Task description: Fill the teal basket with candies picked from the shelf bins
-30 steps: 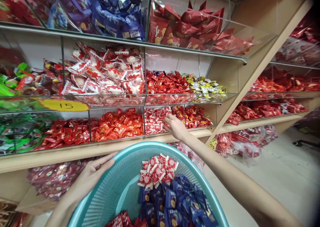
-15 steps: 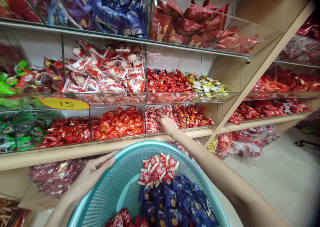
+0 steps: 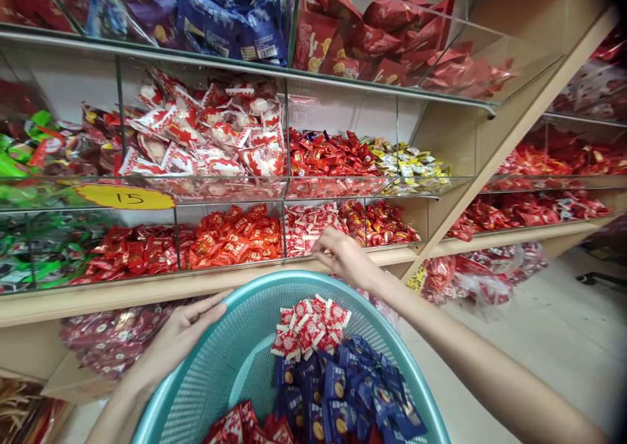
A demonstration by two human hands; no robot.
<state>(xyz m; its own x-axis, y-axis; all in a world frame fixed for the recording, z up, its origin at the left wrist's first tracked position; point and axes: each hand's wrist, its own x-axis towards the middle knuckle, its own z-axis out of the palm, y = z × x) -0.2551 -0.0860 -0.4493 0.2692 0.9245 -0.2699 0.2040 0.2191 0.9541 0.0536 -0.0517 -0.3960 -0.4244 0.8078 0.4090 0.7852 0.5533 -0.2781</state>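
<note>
A teal plastic basket (image 3: 230, 379) fills the lower middle. In it lie red-and-white wrapped candies (image 3: 311, 326), dark blue packets (image 3: 353, 392) and shiny red packets (image 3: 245, 424). My left hand (image 3: 189, 333) grips the basket's left rim, fingers along its edge. My right hand (image 3: 345, 254) is above the far rim, in front of the bottom shelf. Its fingers are curled together; whatever they hold is hidden. Just behind it is a bin of small red-and-white candies (image 3: 308, 225), like those in the basket.
Orange-red candies (image 3: 238, 238) fill the bin left of it, darker red ones (image 3: 386, 225) the right. Clear dividers and a wooden shelf edge (image 3: 122, 294) front the bins. A yellow price tag (image 3: 127, 197) reads 15. Bagged goods (image 3: 112, 339) sit beneath.
My right hand has drawn back from the red-and-white candy bin toward the basket, its fingers curled. The left hand keeps its place on the rim. The view has shifted slightly.
</note>
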